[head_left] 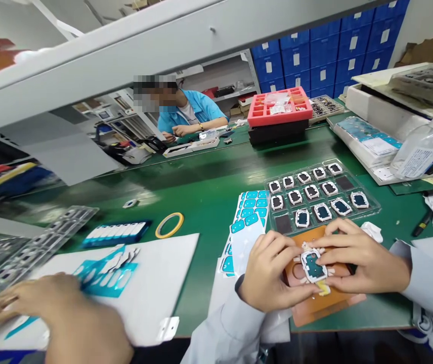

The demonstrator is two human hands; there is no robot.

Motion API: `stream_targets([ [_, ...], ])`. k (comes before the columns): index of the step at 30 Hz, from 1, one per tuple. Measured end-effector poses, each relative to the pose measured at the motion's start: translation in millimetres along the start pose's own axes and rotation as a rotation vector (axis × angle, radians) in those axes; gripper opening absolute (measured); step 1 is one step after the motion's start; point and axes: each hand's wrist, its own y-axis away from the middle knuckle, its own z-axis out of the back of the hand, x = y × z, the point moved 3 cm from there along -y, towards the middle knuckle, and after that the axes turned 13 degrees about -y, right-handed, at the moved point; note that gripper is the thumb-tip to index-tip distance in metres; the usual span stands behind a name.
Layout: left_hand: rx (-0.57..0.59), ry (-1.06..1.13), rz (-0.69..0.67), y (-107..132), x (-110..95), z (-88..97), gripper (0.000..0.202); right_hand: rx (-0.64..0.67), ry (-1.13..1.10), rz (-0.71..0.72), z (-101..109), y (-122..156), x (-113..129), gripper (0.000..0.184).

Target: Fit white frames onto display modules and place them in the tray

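Note:
My left hand (267,270) and my right hand (358,258) pinch a small white-framed part with a dark blue face (314,265) from both sides. They hold it over an orange-brown fixture (317,306) lying on the green table. A yellow tab (325,289) sticks out below the part. Just behind my hands sits a clear tray (368,194) with several similar framed parts in its pockets. A sheet of blue stickers (249,217) lies left of the tray.
Another person's hand (55,308) rests on a white sheet (163,268) with blue liner scraps at the lower left. A yellow tape ring (169,225), clear trays (30,247), a red tray (279,106), a bottle (423,146) and a seated co-worker (189,114) are around.

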Motion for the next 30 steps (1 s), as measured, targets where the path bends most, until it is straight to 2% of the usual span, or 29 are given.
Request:
stream_targets([
  [6,0.085,-0.011,0.042,2,2,-3.6,0.042,0.036,0.006,-0.031,-1,0,0,0.010],
  [9,0.130,-0.003,0.065,3,2,-7.5,0.045,0.052,0.016,-0.043,-3,2,-2,0.008],
  [13,0.059,0.126,0.172,5,4,-8.7,0.054,-0.031,-0.052,-0.013,-5,3,-6,0.015],
  [15,0.039,0.248,0.208,4,4,-9.4,0.056,-0.081,-0.181,-0.022,-4,2,-8,0.018],
  [18,-0.024,0.396,0.138,3,1,-9.9,0.054,-0.142,-0.567,-0.155,-3,-1,-12,0.019],
  [21,-0.165,0.378,0.028,2,-3,-9.3,0.031,-0.179,-0.965,-0.406,-3,-2,-14,0.030],
  [24,-0.196,0.375,0.013,3,-5,-11.9,0.011,-0.204,-1.095,-0.615,-2,-2,-13,0.036],
  [26,-0.143,0.477,0.100,4,-3,-15.4,0.008,-0.198,-1.085,-0.683,-2,-2,-11,0.039],
  [30,0.025,0.796,0.499,9,5,-25.1,0.026,-0.231,-1.241,-0.757,-3,-1,-7,0.033],
])
